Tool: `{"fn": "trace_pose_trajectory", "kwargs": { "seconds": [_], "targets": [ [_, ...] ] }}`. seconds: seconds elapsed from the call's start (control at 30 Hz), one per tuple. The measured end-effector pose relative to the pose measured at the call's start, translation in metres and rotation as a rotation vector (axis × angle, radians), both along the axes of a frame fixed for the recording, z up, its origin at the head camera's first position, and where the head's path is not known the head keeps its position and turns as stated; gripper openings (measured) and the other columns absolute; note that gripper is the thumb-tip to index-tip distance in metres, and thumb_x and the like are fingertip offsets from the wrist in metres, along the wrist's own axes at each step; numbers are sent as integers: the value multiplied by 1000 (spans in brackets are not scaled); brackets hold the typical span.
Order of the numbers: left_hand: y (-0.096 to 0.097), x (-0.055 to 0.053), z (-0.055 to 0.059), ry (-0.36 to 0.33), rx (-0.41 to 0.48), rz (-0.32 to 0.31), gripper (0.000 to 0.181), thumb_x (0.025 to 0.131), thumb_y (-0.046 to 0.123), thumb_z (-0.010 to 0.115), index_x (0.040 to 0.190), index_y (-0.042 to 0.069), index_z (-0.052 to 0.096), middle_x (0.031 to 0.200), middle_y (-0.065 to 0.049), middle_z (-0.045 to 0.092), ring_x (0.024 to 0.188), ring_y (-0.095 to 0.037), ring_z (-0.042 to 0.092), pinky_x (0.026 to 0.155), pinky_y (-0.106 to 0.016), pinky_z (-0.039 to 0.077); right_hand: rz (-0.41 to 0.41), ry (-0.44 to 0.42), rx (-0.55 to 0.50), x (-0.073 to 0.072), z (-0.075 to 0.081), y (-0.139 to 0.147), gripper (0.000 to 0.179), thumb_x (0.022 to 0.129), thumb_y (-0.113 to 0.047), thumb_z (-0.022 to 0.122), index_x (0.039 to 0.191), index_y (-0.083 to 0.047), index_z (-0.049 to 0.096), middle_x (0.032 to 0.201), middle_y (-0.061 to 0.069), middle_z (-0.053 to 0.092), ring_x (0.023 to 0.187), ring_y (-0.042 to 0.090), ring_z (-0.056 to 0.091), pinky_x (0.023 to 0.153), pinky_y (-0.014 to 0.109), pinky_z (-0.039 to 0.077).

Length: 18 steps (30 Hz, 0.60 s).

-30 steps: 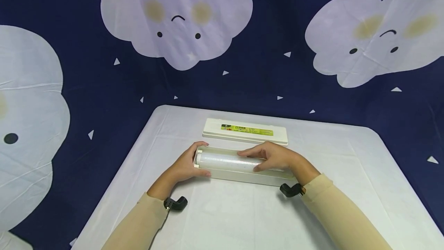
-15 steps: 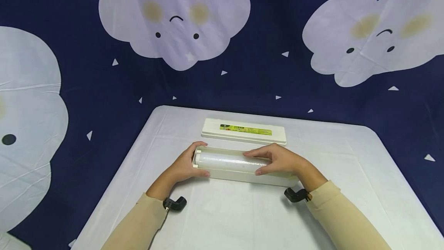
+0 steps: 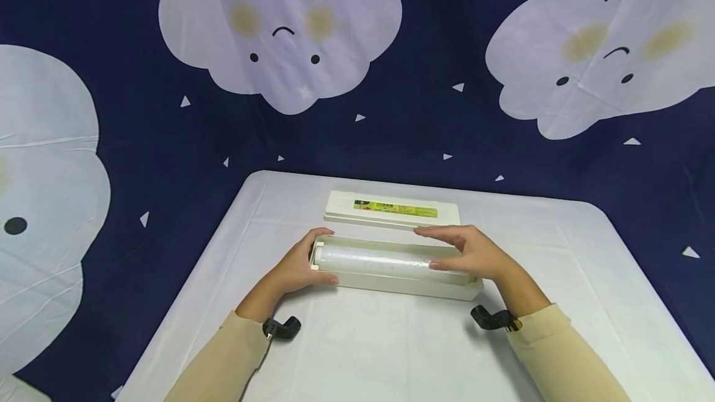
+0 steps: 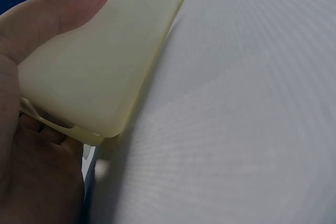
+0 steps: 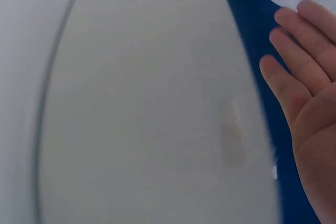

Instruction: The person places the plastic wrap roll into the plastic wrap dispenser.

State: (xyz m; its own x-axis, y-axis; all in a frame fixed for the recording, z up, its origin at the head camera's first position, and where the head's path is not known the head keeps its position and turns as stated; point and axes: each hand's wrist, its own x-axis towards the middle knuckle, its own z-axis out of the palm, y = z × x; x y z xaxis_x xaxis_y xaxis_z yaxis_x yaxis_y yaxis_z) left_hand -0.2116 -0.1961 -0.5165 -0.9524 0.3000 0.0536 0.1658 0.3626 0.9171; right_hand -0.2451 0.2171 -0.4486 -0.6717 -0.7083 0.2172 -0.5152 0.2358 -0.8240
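Observation:
A long, cream-coloured box (image 3: pixel 391 284) lies lidless on the table, holding a shiny roll of cling film (image 3: pixel 363 258). My left hand (image 3: pixel 296 268) grips the box's left end, thumb on the front wall and fingers round the end and back. In the left wrist view the thumb (image 4: pixel 58 17) lies flat along the box wall (image 4: pixel 105 61). Over the right part of the roll hovers my right hand (image 3: pixel 475 256), thumb and fingers spread apart, holding nothing. The right wrist view has its fingers (image 5: pixel 299 61) extended beside the blurred box wall (image 5: pixel 147 103).
Behind the box lies its cream lid (image 3: pixel 339 208), with a green and yellow label (image 3: pixel 395 208). A white cloth covers the table (image 3: pixel 357 346). Dark blue fabric with clouds (image 3: pixel 279 30) hangs behind the far edge.
My right hand has moved right along the roll and lifted off, its fingers spreading wider. More of the roll and the box's right end now show. My left hand keeps its hold.

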Motion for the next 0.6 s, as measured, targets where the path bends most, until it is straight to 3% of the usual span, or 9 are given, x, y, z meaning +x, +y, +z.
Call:
{"fn": "trace_pose_trajectory", "kwargs": {
  "seconds": [0.17, 0.6],
  "targets": [
    [0, 0, 1, -1, -3, 5, 103, 65, 22, 103, 150, 20, 46, 135, -10, 59, 115, -29, 59, 98, -50, 48, -37, 1, -32, 5, -10, 11, 67, 87, -10, 88, 148, -3, 60, 152, 8, 57, 146, 24, 43, 117, 27, 30],
    [0, 1, 1, -1, -6, -1, 103, 66, 21, 103, 151, 20, 45, 135, -11, 59, 115, -29, 59, 99, -50, 47, -106, 13, -43, 13, -24, 28, 71, 84, -10, 91, 147, -2, 60, 152, 10, 56, 147, 33, 40, 117, 23, 28]
  ]
}}
